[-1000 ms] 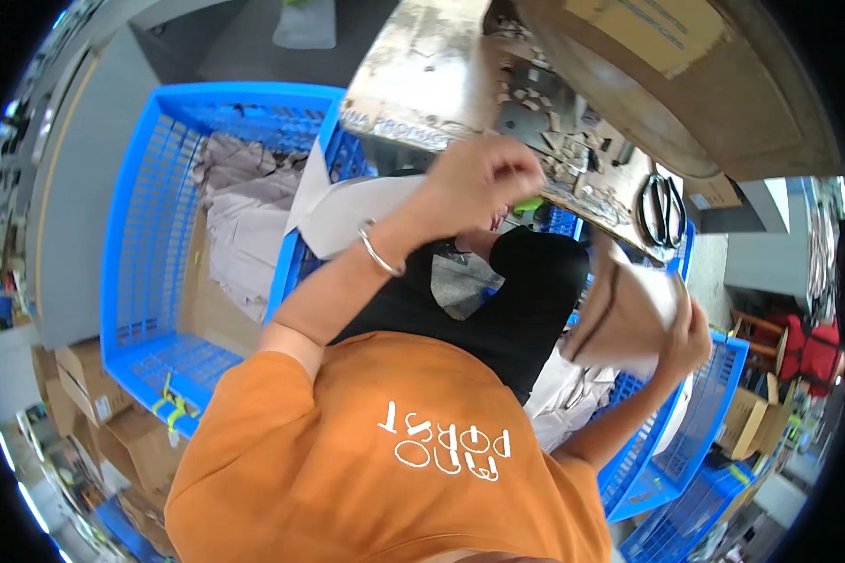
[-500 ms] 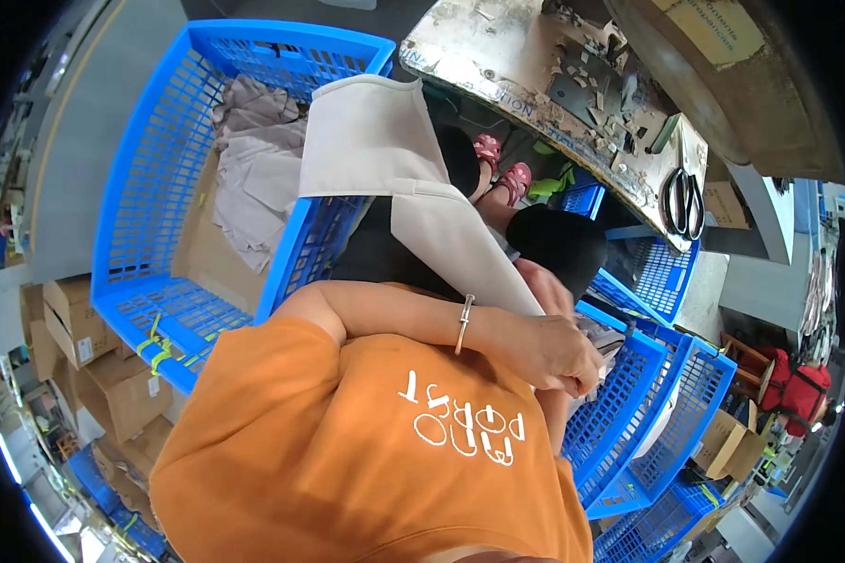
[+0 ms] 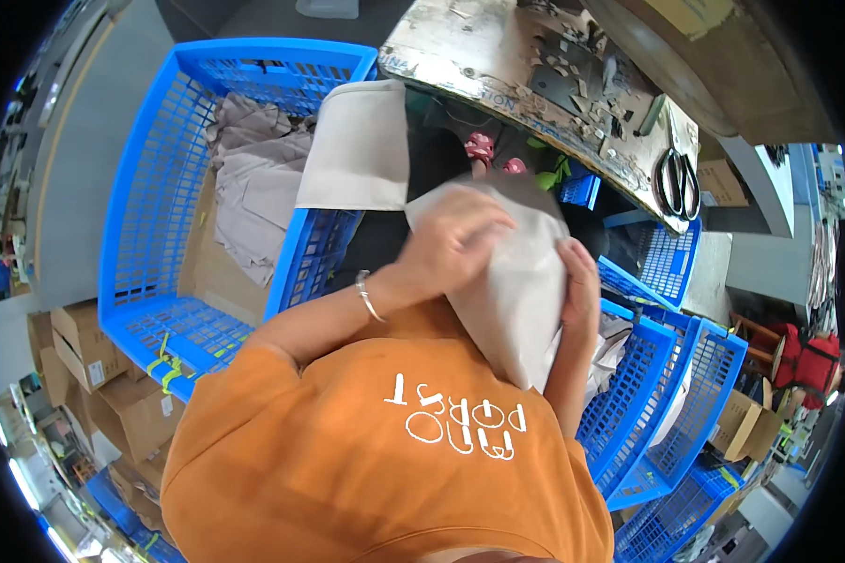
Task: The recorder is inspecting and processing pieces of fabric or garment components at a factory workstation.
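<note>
A light grey-beige sheet piece (image 3: 521,291), like fabric or synthetic leather, hangs in front of my orange shirt, over my lap. My right hand (image 3: 580,281) grips its right edge, fingers at the rim. My left hand (image 3: 455,239) lies over its upper left part, fingers bent and smeared by motion, so its grip is unclear. Just left of that hand, a separate smooth piece of the same colour (image 3: 355,150) drapes over the rim of a blue plastic basket (image 3: 141,197). Crumpled grey-beige pieces (image 3: 258,188) lie inside that basket on a cardboard bottom.
A worn workbench (image 3: 498,56) ahead carries scattered scraps and black-handled scissors (image 3: 678,185) at its right corner. More blue baskets (image 3: 643,394) stand at my right, one holding similar material. Cardboard boxes (image 3: 113,385) are stacked at the left. Pink footwear (image 3: 480,145) shows below the bench.
My left hand has moved up and left, away from my right hand. The lap piece is lifted and bunched, its strip no longer stretched out toward the draped one. My right hand has come into view.
</note>
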`<state>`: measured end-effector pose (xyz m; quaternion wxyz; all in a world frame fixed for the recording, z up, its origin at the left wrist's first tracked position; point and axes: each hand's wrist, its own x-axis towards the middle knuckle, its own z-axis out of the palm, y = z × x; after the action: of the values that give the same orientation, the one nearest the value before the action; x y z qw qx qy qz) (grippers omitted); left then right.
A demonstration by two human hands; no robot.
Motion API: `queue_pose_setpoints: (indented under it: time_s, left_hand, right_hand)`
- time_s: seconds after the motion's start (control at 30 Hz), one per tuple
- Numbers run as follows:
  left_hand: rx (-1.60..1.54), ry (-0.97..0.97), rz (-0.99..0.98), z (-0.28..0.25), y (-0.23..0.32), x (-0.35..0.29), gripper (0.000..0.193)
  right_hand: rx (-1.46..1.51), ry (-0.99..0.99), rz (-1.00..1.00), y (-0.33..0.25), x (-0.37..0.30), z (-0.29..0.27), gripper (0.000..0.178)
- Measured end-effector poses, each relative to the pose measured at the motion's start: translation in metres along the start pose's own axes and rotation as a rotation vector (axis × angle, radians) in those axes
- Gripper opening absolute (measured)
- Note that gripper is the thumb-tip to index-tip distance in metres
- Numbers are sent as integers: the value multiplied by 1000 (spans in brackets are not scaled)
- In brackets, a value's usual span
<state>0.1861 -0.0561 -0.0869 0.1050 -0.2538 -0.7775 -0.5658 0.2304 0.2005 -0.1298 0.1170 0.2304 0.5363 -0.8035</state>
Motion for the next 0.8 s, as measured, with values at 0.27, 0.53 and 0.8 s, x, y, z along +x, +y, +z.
queue_pose_setpoints:
  time_s: [0.27,0.53,0.8]
  left_hand:
    - [530,-48,-111,-36,-85,-46,45]
    - [490,-207,-6,-34,-85,-17,19]
    - [183,-319,-6,-9,-6,56,15]
  right_hand:
    - [25,186,-73,0,-42,-57,15]
    - [-1183,466,-173,-32,-29,-57,42]
    - [-933,126,-858,-27,-27,59,72]
